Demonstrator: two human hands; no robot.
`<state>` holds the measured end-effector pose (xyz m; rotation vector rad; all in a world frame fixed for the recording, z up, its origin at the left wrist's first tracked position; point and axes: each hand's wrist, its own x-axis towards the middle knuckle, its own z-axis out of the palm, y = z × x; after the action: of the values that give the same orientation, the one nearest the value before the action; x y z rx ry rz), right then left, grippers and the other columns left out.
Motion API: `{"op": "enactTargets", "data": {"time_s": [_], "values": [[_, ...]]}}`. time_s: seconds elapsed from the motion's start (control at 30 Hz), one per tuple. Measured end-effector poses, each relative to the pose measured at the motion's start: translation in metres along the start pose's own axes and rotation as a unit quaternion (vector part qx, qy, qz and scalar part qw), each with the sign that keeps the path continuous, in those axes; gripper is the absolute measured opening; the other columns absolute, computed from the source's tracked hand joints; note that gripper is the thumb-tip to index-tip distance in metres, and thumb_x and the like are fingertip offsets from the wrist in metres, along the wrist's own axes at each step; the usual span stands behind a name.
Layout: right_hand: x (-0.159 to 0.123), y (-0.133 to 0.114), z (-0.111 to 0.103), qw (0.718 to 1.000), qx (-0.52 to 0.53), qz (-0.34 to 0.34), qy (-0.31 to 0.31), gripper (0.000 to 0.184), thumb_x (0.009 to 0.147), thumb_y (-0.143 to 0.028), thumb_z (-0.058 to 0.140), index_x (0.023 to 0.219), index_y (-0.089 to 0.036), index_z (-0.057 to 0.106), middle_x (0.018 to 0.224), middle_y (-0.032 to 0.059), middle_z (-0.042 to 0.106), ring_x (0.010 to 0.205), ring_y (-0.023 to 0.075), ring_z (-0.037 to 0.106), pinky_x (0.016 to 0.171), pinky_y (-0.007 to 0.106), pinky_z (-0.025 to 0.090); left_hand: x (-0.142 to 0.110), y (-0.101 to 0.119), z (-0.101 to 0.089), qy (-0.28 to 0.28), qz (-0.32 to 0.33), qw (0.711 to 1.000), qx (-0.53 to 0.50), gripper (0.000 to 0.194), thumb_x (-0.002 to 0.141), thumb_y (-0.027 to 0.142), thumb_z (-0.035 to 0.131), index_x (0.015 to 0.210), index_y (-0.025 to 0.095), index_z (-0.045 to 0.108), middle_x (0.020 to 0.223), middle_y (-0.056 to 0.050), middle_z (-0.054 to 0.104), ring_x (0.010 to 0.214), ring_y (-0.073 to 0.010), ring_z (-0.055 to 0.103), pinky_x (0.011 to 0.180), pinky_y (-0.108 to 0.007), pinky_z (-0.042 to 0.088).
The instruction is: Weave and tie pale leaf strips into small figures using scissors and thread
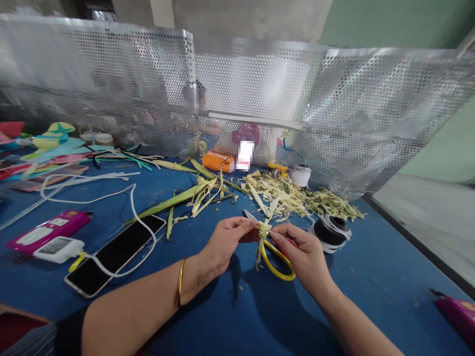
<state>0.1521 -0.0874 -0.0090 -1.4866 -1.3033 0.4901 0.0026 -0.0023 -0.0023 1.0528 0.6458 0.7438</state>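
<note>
Between my two hands is a small woven piece of pale green leaf strips [263, 230], with loose dark ends hanging below it. My left hand [232, 240], with a gold bangle at the wrist, pinches its left side. The fingers of my right hand [299, 247] are closed at its right edge. Behind and below the piece, scissors [279, 269] with a yellow handle lie on the blue table, partly covered by my right hand. A heap of cut leaf scraps [285, 195] lies just beyond my hands.
Left of my arm lie a black phone [117, 254], a white cable [133, 202] and a magenta device [50, 231]. Long leaf strips [178, 198] stretch across the middle. A black and white roll [330, 233] stands at right. A perforated metal screen [252, 79] borders the table's back.
</note>
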Motion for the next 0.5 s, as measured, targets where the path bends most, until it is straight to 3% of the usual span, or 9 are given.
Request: {"op": "enactTargets", "data": {"time_s": [0.07, 0.13, 0.2, 0.27, 0.33, 0.4, 0.5], "values": [[0.000, 0.002, 0.000, 0.999, -0.035, -0.030, 0.012, 0.021, 0.087, -0.034, 0.058, 0.074, -0.018, 0.065, 0.070, 0.0015, 0.065, 0.065, 0.0150, 0.056, 0.060, 0.025, 0.043, 0.002, 0.001, -0.002, 0.000, 0.006, 1.000, 0.027, 0.018, 0.077, 0.034, 0.070, 0.076, 0.016, 0.072, 0.075, -0.004, 0.070, 0.069, -0.0121, 0.063, 0.071, -0.025, 0.047], [0.000, 0.003, -0.002, 0.990, -0.104, -0.090, 0.039, 0.019, 0.090, -0.030, 0.056, 0.077, -0.019, 0.065, 0.074, 0.0015, 0.067, 0.069, 0.0152, 0.059, 0.065, 0.026, 0.044, 0.003, 0.004, -0.004, 0.033, 0.020, 0.997, 0.066, 0.023, 0.077, 0.039, 0.070, 0.084, 0.017, 0.071, 0.081, -0.004, 0.070, 0.072, -0.0124, 0.063, 0.068, -0.024, 0.045], [0.001, 0.002, -0.004, 0.961, -0.196, -0.177, 0.079, 0.015, 0.092, -0.024, 0.055, 0.081, -0.019, 0.064, 0.076, 0.0013, 0.068, 0.073, 0.0153, 0.061, 0.073, 0.028, 0.044, 0.002, 0.007, -0.005, 0.092, 0.034, 0.990, 0.100, 0.030, 0.075, 0.046, 0.070, 0.084, 0.018, 0.069, 0.077, -0.002, 0.068, 0.066, -0.0117, 0.060, 0.061, -0.024, 0.043], [0.001, 0.001, -0.007, 0.911, -0.292, -0.268, 0.114, 0.011, 0.092, -0.019, 0.055, 0.085, -0.019, 0.064, 0.078, 0.0018, 0.069, 0.074, 0.0153, 0.062, 0.082, 0.031, 0.043, -0.001, 0.011, -0.004, 0.109, 0.015, 0.988, 0.112, 0.041, 0.075, 0.057, 0.065, 0.071, 0.017, 0.065, 0.063, -0.001, 0.062, 0.055, -0.0109, 0.055, 0.055, -0.024, 0.040], [0.000, -0.002, -0.010, 0.855, -0.370, -0.337, 0.135, 0.011, 0.092, -0.014, 0.055, 0.090, -0.019, 0.065, 0.079, 0.0023, 0.070, 0.072, 0.0148, 0.062, 0.086, 0.034, 0.042, -0.004, 0.013, -0.004, 0.060, -0.058, 0.992, 0.093, 0.054, 0.076, 0.067, 0.056, 0.064, 0.015, 0.063, 0.056, -0.002, 0.059, 0.050, -0.0108, 0.052, 0.052, -0.025, 0.039], [-0.002, -0.004, -0.011, 0.817, -0.411, -0.383, 0.131, 0.013, 0.091, -0.011, 0.056, 0.094, -0.019, 0.065, 0.080, 0.0024, 0.071, 0.072, 0.0144, 0.063, 0.089, 0.035, 0.041, -0.006, 0.014, -0.003, -0.005, -0.150, 0.987, 0.052, 0.061, 0.075, 0.071, 0.053, 0.070, 0.012, 0.068, 0.060, -0.005, 0.063, 0.051, -0.0113, 0.055, 0.053, -0.025, 0.041], [-0.004, -0.004, -0.010, 0.794, -0.417, -0.432, 0.097, 0.016, 0.091, -0.009, 0.055, 0.100, -0.018, 0.065, 0.084, 0.0032, 0.073, 0.080, 0.0148, 0.066, 0.093, 0.036, 0.040, -0.007, 0.012, -0.004, -0.043, -0.215, 0.975, -0.015, 0.051, 0.073, 0.062, 0.065, 0.077, 0.012, 0.071, 0.068, -0.004, 0.067, 0.055, -0.0105, 0.058, 0.056, -0.024, 0.044]]}}
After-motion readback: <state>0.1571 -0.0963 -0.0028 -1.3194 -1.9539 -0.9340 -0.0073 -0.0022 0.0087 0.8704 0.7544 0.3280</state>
